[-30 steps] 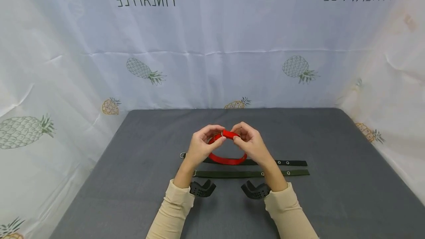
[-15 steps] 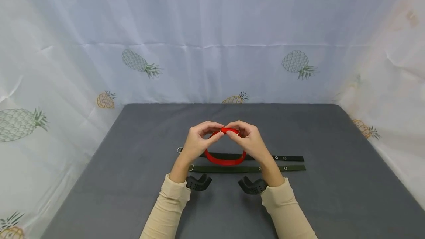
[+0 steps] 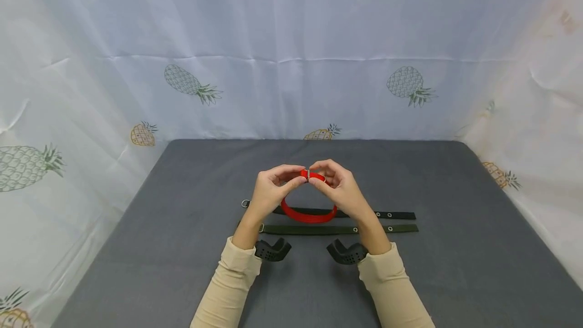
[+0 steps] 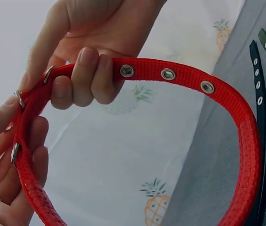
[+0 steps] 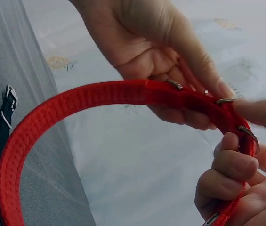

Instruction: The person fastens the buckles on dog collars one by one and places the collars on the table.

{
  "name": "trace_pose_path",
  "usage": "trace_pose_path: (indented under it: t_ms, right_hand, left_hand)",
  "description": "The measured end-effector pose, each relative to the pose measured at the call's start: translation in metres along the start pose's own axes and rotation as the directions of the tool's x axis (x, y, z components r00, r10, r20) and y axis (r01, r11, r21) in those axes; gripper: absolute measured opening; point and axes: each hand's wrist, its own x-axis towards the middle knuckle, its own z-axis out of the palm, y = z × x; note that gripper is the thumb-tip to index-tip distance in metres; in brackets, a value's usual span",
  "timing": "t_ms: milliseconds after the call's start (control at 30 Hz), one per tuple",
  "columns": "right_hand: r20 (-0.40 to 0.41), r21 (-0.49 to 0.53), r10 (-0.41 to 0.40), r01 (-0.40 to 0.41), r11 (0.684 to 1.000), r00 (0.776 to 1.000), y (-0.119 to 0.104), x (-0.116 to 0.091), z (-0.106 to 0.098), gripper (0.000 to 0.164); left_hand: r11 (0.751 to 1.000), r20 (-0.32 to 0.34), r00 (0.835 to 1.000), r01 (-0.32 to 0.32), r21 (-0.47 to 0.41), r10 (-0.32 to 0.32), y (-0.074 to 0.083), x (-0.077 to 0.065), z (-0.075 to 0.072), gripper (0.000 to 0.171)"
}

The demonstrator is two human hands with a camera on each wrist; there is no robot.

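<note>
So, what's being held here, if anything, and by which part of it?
A red strap, looped: the left hand and right hand both hold it where its ends meet, at the metal fittings; the right's fingers curl round it beside the eyelets.

Between the left hand (image 3: 269, 191) and right hand (image 3: 342, 189), the red strap (image 4: 249, 160) is ribbed, woven cloth with shiny metal rings (image 4: 15, 154) and eyelets (image 4: 173, 74). Below both hands, the black strap (image 3: 402, 215), green strap (image 3: 309, 230) and tabletop (image 3: 191, 247) look matt; beyond, the curtain (image 3: 282, 97) is creased cloth.
</note>
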Motion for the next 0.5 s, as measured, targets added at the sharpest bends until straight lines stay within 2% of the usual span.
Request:
trace_pose_path:
  t_ms: [167, 333, 500]
  right_hand:
    - [0.004, -0.002, 0.008, -0.008, 1.0, 1.0, 0.0, -0.0002, 0.0014, 0.036]
    - [-0.033, 0.006, 0.027, -0.027, 1.0, 0.999, -0.0001, -0.0001, 0.0034, 0.032]
    - [-0.036, -0.001, 0.028, -0.028, 1.0, 0.999, -0.0004, 0.0007, 0.0033, 0.031]
  left_hand:
    - [1.0, 0.007, 1.0, -0.021, -0.013, 0.021, -0.0023, -0.0003, 0.0011, 0.027]
    - [0.999, 0.007, 0.999, -0.039, 0.007, 0.039, -0.0034, -0.0006, 0.0023, 0.028]
    - [0.997, 0.01, 0.998, -0.068, 0.037, 0.068, -0.0044, 0.0, 0.0024, 0.024]
